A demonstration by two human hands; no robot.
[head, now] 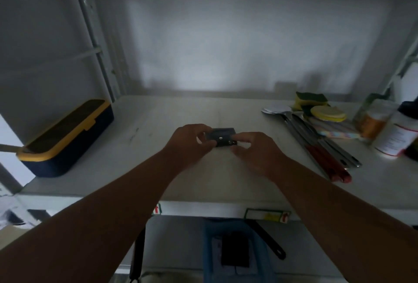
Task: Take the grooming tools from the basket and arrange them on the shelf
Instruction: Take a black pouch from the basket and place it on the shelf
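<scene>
Fingers (204,134) of the left hand (190,141) and of the right hand (253,149) pinch the two ends of a small dark flat grooming tool (222,139), low over the middle of the white shelf (172,176). The blue basket (235,253) sits below the shelf's front edge. A navy box with a yellow lid (65,138) occupies the shelf's left end.

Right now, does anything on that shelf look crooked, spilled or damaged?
Nothing spilled or visibly broken. The navy box with yellow lid sits angled at the white shelf's left edge, a stick poking out. Both hands, left hand and right hand, hold a small dark flat tool; it's too dim for detail.
</scene>
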